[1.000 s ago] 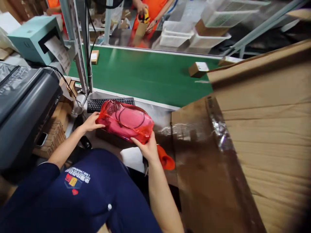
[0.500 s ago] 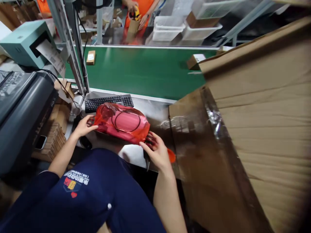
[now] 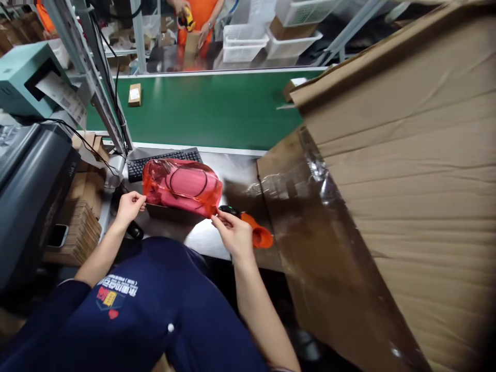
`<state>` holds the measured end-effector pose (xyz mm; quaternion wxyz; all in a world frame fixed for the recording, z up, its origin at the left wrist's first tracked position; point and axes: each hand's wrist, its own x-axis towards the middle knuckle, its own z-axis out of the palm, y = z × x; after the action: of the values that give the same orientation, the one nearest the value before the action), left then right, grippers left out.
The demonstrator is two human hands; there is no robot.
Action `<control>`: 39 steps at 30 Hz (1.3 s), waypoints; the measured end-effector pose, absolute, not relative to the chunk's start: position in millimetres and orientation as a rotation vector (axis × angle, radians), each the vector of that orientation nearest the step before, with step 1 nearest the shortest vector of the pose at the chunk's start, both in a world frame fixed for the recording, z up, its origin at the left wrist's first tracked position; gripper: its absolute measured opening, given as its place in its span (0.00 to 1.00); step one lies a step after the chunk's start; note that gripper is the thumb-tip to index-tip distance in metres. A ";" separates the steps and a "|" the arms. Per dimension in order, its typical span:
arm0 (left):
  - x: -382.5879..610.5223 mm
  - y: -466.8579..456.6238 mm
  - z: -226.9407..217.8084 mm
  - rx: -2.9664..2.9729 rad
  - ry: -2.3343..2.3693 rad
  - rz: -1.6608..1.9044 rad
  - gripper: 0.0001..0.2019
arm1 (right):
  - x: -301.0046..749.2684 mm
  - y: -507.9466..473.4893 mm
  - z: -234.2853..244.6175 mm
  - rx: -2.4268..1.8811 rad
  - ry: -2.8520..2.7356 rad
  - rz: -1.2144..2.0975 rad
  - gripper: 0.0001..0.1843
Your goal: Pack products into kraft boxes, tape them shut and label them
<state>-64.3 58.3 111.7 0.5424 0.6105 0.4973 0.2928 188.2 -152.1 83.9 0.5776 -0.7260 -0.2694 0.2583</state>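
Note:
A red see-through plastic bag (image 3: 189, 182) with pink contents lies in front of me, over what looks like a low brown cardboard box (image 3: 170, 213). My left hand (image 3: 130, 208) is closed in a pinch at the bag's near left corner. At the near right corner, my right hand (image 3: 235, 236) pinches the bag between thumb and fingers. Just beyond the right hand lies an orange and black device (image 3: 259, 235) with a small green light. A black keyboard (image 3: 165, 161) sits behind the bag, partly covered by it.
A large open carton (image 3: 329, 232) fills the right side. Across the back runs a green conveyor belt (image 3: 201, 111) carrying small boxes. To the left are a dark grey machine (image 3: 34, 191), a teal label printer (image 3: 27, 80) and stacked flat cardboard (image 3: 79, 227). Beyond the belt stands a co-worker in orange.
Both hands have gone from spread fingers around the bag's ends to pinching its near corners. The right hand has shifted left, uncovering the orange and black device. The camera view has shifted slightly.

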 end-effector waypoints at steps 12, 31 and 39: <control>-92.7 66.0 91.3 1.584 0.959 0.604 0.18 | 213.9 -127.9 58.7 -1.270 -0.374 1.054 0.34; -69.9 162.9 114.0 2.220 0.359 0.132 0.18 | 285.9 -106.9 100.7 -1.867 -1.409 1.004 0.39; -63.4 153.5 124.0 2.327 0.421 -0.060 0.14 | 260.3 -120.6 104.2 -1.971 -1.212 0.899 0.36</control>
<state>-63.4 153.5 124.0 0.3783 0.9106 0.1649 -0.0233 260.3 -120.6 104.2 0.3237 -0.7512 -0.4620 0.3426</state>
